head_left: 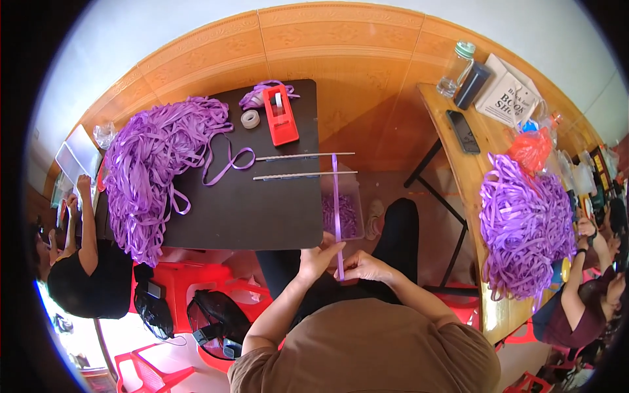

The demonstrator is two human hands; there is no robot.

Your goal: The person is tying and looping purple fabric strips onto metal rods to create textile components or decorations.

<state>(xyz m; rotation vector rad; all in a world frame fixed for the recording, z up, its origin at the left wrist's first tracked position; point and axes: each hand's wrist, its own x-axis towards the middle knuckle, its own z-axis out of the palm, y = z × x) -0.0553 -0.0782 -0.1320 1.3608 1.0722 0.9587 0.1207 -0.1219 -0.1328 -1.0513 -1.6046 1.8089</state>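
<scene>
The purple ribbon strip (337,209) runs straight from the dark worktop (262,209) edge, across two metal rods (304,166), down to both hands. The left hand (319,257) and right hand (362,266) each pinch its near end, fingers closed. A purple ribbon heap (154,167) lies left on the worktop.

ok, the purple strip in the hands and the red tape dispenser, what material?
Narrow purple ribbon strip: likely thin glossy plastic or satin; it shines and hangs limp. Red boxy tape dispenser: looks like moulded plastic, smooth, uniformly coloured.
</scene>
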